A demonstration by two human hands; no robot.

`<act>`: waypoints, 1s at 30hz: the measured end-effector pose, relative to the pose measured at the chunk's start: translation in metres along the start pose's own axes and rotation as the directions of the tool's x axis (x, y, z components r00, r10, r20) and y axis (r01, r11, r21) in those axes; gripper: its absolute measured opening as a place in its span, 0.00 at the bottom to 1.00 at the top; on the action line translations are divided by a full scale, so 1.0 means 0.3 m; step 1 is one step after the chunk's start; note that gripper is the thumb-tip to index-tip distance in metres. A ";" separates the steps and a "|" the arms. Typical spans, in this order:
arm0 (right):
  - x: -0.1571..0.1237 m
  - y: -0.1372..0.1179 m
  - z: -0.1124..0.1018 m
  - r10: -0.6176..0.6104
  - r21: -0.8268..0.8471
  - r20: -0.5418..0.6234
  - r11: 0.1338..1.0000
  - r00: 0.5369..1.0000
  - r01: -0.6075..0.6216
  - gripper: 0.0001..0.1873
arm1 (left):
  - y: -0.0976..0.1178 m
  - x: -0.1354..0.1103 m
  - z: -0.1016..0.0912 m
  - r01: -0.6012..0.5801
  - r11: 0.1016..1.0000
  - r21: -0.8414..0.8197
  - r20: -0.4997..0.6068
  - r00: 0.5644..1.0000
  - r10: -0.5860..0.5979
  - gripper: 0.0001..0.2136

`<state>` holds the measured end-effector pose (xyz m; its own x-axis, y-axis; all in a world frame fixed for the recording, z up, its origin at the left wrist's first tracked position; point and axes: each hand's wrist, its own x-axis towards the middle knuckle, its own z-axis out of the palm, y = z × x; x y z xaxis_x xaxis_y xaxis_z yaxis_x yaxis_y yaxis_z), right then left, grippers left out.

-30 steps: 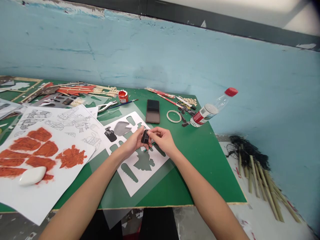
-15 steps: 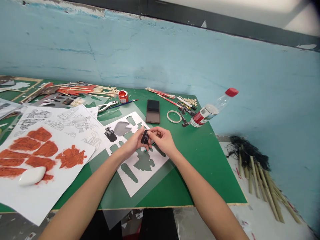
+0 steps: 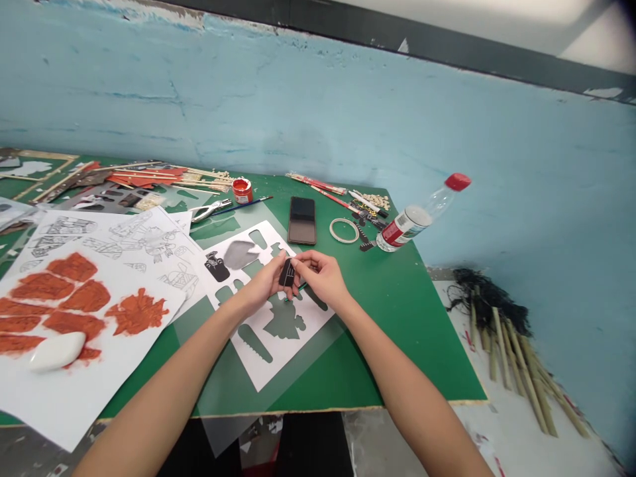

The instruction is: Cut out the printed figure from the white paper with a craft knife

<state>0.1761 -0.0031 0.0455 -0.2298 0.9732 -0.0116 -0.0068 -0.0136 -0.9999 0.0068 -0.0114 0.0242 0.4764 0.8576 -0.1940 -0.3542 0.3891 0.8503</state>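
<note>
Between my two hands is a small black cut-out piece [image 3: 287, 273] with thin pale lines on it. My left hand [image 3: 268, 278] grips it from the left. The fingers of my right hand [image 3: 318, 273] pinch its upper right edge, and something thin and green shows just below them. Both hands are over a white stencil sheet [image 3: 258, 371] full of cut-out shapes. To the left on that sheet lie another black cut-out [image 3: 217, 266] and a grey leaf-shaped piece [image 3: 240, 254].
A phone [image 3: 302, 220], a tape roll [image 3: 344, 230] and a red-capped bottle [image 3: 410, 222] stand beyond my hands. Red paint [image 3: 242, 191] and pliers [image 3: 211, 211] are at the back left. Papers with orange painted shapes [image 3: 79, 298] and a white mouse-like object [image 3: 57, 351] cover the left.
The view has shifted slightly, so things sit a little further left. The black piece has tilted a little in my fingers; both hands stay in nearly the same place.
</note>
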 end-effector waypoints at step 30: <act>-0.009 -0.013 -0.010 0.003 0.030 0.035 1.000 0.999 -0.004 0.23 | -0.001 -0.004 -0.002 0.001 0.999 0.037 0.002 1.000 -0.001 0.21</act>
<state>0.1797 -0.0052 0.0495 -0.2634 0.9646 -0.0141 -0.0349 -0.0241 -0.9991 0.0057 -0.0123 0.0240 0.4781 0.8566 -0.1944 -0.3235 0.3775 0.8677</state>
